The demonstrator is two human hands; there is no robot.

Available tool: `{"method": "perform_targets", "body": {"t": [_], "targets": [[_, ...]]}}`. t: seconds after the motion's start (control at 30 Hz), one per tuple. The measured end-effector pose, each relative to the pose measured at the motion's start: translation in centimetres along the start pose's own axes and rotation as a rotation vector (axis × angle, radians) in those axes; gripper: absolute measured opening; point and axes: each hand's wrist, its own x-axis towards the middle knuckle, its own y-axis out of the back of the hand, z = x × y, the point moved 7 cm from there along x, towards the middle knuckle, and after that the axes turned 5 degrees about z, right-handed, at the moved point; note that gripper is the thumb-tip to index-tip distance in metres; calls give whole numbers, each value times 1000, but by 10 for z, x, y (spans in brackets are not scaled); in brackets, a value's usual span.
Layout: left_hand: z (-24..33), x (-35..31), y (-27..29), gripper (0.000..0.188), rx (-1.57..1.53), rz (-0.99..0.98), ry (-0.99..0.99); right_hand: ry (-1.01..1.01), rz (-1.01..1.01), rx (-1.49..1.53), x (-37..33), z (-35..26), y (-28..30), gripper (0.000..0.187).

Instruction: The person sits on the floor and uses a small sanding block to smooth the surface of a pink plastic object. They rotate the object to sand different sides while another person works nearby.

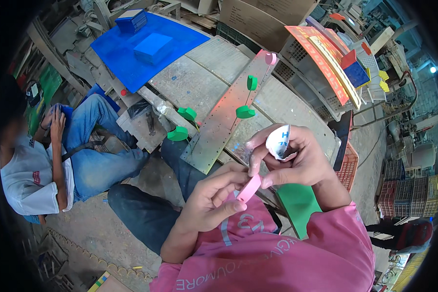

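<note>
A small pink block [249, 189] with a hole in its near end is pinched in my left hand [211, 197]. The thumb and fingertips of my right hand [299, 163] touch the block's far end. Tucked in the right fingers is a curled white scrap of paper [279, 141] with blue marks; its other face is hidden. Beyond both hands lies a long perforated board [218, 124] with pink and green paint stains. Along it sit a pink piece [271, 58] and green rounded pieces [245, 112], with more green pieces [178, 134] beside its left edge.
A blue sheet [180, 36] carrying blue blocks [153, 47] covers the table's far left. A green board [299, 204] is by my right forearm, near a red crate [348, 168]. At left, a seated person [39, 170] handles something blue. An orange panel [316, 58] stands far right.
</note>
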Motion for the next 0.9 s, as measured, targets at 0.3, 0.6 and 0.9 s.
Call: {"method": "perform_targets", "body": {"t": [0.3, 0.6, 0.9], "targets": [[30, -2, 1, 53, 669, 297, -640, 83, 172, 2, -8, -16, -6, 64], [40, -16, -10, 32, 998, 342, -939, 58, 197, 281, -8, -5, -3, 62], [31, -12, -1, 47, 595, 346, -738, 3, 191, 397, -9, 13, -9, 61]]}}
